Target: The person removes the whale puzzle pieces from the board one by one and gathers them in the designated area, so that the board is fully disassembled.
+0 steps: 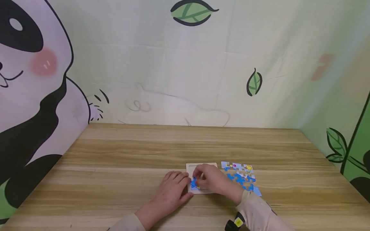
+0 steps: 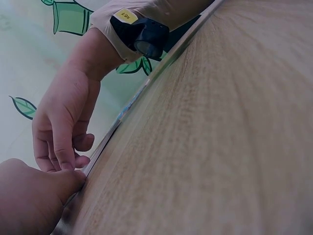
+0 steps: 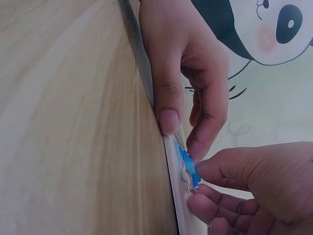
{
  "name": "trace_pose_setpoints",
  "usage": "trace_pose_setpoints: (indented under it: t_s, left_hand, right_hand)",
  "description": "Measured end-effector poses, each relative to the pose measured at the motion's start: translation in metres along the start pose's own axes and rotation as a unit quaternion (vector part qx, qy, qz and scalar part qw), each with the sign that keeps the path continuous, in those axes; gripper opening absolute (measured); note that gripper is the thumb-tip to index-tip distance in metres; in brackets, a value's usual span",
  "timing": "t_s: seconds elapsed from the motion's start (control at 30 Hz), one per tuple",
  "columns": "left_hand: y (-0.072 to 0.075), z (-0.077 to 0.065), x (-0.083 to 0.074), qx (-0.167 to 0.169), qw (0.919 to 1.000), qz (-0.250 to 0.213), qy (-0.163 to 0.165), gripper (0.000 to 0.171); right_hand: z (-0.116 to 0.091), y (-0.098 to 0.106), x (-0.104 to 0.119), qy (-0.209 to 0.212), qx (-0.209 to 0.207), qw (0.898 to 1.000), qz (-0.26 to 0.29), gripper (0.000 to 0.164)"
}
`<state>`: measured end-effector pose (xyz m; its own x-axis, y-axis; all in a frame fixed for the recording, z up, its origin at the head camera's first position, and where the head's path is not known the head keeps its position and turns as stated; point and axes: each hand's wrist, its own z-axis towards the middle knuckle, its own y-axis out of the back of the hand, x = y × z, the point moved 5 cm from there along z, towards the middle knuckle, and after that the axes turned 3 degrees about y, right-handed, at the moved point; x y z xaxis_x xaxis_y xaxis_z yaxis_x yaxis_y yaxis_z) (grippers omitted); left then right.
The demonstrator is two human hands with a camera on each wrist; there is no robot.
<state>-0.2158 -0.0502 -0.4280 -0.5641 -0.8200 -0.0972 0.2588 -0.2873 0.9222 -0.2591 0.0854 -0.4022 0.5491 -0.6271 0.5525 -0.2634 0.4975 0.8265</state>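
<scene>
A pale wooden puzzle frame lies on the table, with blue jigsaw pieces at its near left corner. My left hand rests along the frame's left edge, fingers extended and thumb at the near corner. Over the frame, my right hand pinches a small blue jigsaw piece between thumb and fingers. In the right wrist view that piece is tilted against the corner, and fingers partly cover it. In the left wrist view the right hand's fingers are bent down close beside the left thumb.
Several loose jigsaw pieces, blue with a yellow sun on one, lie spread just right of the frame. The wooden table runs back to a wall printed with leaves and a panda. A black wrist camera sits at the right sleeve.
</scene>
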Motion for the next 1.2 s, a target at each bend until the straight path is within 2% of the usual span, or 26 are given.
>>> trace_pose_setpoints:
  t_s: [0.4, 0.67, 0.87, 1.2]
  left_hand:
    - [-0.002, 0.001, 0.001, 0.013, 0.9998, 0.006, 0.011, 0.041]
    - [-0.003, 0.001, 0.001, 0.020, 0.9997, 0.003, 0.014, 0.041]
    - [-0.002, 0.001, 0.001, 0.019, 0.9997, 0.003, 0.014, 0.040]
    - [-0.002, 0.001, 0.001, 0.009, 0.9998, 0.007, 0.013, 0.039]
  right_hand:
    - [-0.001, 0.001, -0.001, -0.007, -0.009, 1.000, 0.016, 0.010]
    - [-0.002, 0.006, -0.002, -0.013, 0.000, 0.997, 0.075, 0.009]
    - [-0.006, 0.019, -0.003, -0.021, 0.009, 0.994, 0.110, 0.004]
    - [-0.020, 0.047, -0.009, -0.031, 0.008, 0.995, 0.091, 0.005]
